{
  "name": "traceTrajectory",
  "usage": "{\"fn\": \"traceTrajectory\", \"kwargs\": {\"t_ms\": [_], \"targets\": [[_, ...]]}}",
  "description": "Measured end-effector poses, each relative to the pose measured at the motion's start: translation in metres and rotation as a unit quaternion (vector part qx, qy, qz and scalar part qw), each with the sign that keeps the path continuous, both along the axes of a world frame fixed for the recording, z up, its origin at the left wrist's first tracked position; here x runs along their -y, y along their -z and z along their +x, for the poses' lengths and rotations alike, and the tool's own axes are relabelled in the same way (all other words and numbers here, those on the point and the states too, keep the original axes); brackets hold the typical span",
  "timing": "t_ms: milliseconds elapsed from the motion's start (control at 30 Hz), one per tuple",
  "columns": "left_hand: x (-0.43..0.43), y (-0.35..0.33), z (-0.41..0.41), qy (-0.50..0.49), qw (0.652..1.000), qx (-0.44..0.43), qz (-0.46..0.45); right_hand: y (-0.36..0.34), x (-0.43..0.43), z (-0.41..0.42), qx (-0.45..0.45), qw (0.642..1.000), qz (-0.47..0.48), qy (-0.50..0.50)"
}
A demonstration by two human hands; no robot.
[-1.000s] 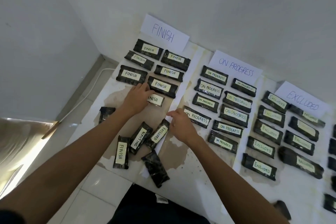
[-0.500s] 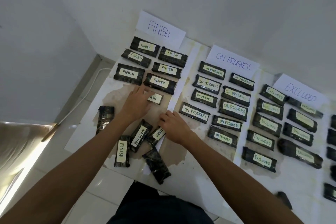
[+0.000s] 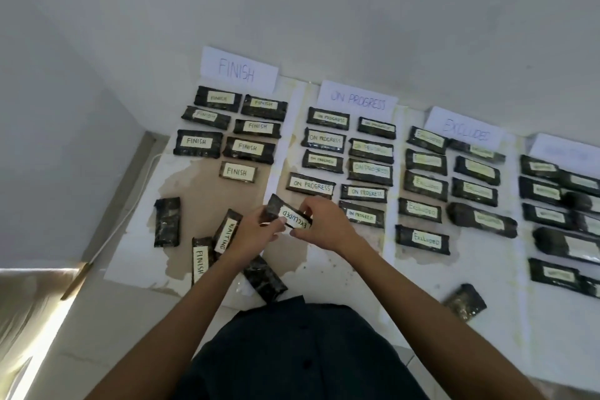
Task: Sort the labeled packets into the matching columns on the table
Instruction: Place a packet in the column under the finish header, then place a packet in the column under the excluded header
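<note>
Both the left hand (image 3: 256,232) and right hand (image 3: 319,224) pinch a dark rectangular plastic packet labeled EXCLUDED (image 3: 290,215) between curled fingers.

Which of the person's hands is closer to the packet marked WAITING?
Left. The left hand is right beside the WAITING packet, just to its right. The right hand is farther right, past the EXCLUDED packet both hands hold.
</note>
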State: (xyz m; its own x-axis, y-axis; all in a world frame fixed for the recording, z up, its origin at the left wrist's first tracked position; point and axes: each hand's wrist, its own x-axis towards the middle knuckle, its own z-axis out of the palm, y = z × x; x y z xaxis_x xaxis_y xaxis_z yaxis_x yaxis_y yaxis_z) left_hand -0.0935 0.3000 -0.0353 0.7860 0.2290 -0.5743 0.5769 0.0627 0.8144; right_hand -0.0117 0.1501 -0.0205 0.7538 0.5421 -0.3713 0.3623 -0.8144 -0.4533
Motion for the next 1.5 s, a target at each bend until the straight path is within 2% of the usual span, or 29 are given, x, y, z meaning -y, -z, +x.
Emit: {"fn": "traceTrajectory", "kwargs": {"t_ms": [100,167,233,333,400,500,600,700,900,1133,1300,1500], "targets": [[0.024,-0.004,0.004,0.015,1.0,0.008,0.006,-0.007,0.022,-0.009,-0.132,0.986,0.064,0.079],[0.041,-0.009,0.009,0.048,0.998,0.02,0.037,-0.011,0.039,-0.013,-0.223,0.956,0.139,0.134],[0.057,-0.011,0.015,0.104,0.989,0.047,0.098,-0.014,0.056,-0.014,-0.259,0.929,0.188,0.188],[0.083,-0.018,0.019,0.171,0.967,0.083,0.171,-0.016,0.08,-0.014,-0.274,0.903,0.2,0.264],[0.104,-0.02,0.018,0.244,0.933,0.122,0.237,-0.015,0.098,-0.013,-0.287,0.873,0.221,0.327],[0.139,-0.013,0.019,0.335,0.858,0.148,0.36,-0.017,0.127,-0.011,-0.291,0.835,0.26,0.388],[0.174,-0.009,0.026,0.343,0.83,0.159,0.409,-0.018,0.159,-0.011,-0.29,0.821,0.283,0.402],[0.205,-0.01,0.035,0.351,0.836,0.172,0.386,-0.02,0.196,-0.01,-0.285,0.823,0.29,0.397],[0.268,0.0,0.07,0.385,0.805,0.22,0.394,-0.013,0.293,-0.003,-0.21,0.838,0.24,0.442],[0.36,0.025,0.114,0.441,0.765,0.234,0.408,0.013,0.401,-0.004,-0.104,0.848,0.158,0.495],[0.407,0.05,0.134,0.482,0.735,0.235,0.415,0.04,0.441,-0.011,-0.065,0.897,0.115,0.422],[0.424,0.068,0.141,0.502,0.721,0.215,0.427,0.06,0.45,-0.014,-0.046,0.953,0.107,0.279]]}}
